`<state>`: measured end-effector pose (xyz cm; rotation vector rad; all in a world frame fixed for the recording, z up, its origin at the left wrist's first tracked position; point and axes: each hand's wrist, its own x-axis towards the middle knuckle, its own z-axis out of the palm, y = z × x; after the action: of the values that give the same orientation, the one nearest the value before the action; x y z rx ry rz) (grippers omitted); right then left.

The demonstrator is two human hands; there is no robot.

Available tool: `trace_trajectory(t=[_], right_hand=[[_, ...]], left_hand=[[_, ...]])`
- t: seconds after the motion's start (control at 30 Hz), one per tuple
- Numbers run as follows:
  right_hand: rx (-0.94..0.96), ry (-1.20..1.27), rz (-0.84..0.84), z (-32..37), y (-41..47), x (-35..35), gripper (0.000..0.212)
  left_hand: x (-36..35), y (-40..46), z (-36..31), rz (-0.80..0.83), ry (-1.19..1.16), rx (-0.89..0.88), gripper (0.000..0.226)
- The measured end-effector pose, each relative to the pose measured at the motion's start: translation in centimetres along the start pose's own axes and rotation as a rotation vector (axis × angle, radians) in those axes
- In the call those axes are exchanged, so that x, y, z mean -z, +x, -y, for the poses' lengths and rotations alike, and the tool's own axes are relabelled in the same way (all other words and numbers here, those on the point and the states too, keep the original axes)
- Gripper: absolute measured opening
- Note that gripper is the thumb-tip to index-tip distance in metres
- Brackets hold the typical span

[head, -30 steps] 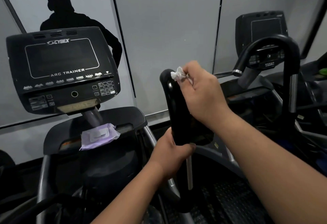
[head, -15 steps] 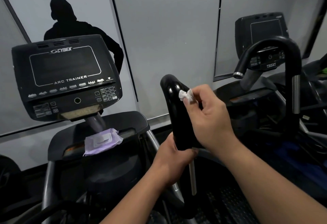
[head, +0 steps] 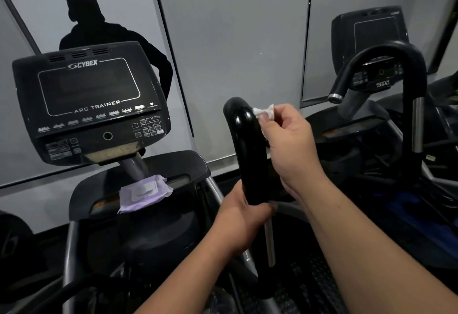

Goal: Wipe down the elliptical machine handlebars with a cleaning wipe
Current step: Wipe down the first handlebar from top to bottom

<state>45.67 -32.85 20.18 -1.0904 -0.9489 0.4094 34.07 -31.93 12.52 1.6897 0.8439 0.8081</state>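
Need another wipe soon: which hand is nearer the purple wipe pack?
Left. The left hand grips the handlebar low down, just right of the wipe pack; the right hand pinches the wipe higher, farther right.

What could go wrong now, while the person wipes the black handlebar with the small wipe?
The wipe is bunched small in the right hand, so it may miss much of the glossy handlebar, mostly its far side. The left hand grips the handlebar's base, so that part may stay unwiped. The wipe pack lies at the ledge's edge below the console and could slide off if the machine shakes.
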Motion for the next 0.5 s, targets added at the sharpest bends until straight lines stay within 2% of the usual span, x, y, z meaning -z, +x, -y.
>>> trace_trajectory(t=[0.2,0.33,0.4,0.5], right_hand=[[-0.198,0.19,0.119,-1.4,-2.1,1.5,0.021],[-0.253,0.311,0.097,-0.8,0.7,0.5,0.023],[-0.325,0.42,0.167,-1.7,-0.1,0.6,0.025],[-0.408,0.414,0.28,-2.5,-1.3,1.4,0.028]], left_hand=[[0.1,-0.2,0.3,0.017,-0.048,-0.008,0.033],[0.0,-0.2,0.2,-0.018,-0.065,0.017,0.028],[0.0,-0.4,0.2,-0.027,-0.051,0.026,0.033],[0.1,-0.6,0.1,-0.02,-0.031,0.01,0.037]])
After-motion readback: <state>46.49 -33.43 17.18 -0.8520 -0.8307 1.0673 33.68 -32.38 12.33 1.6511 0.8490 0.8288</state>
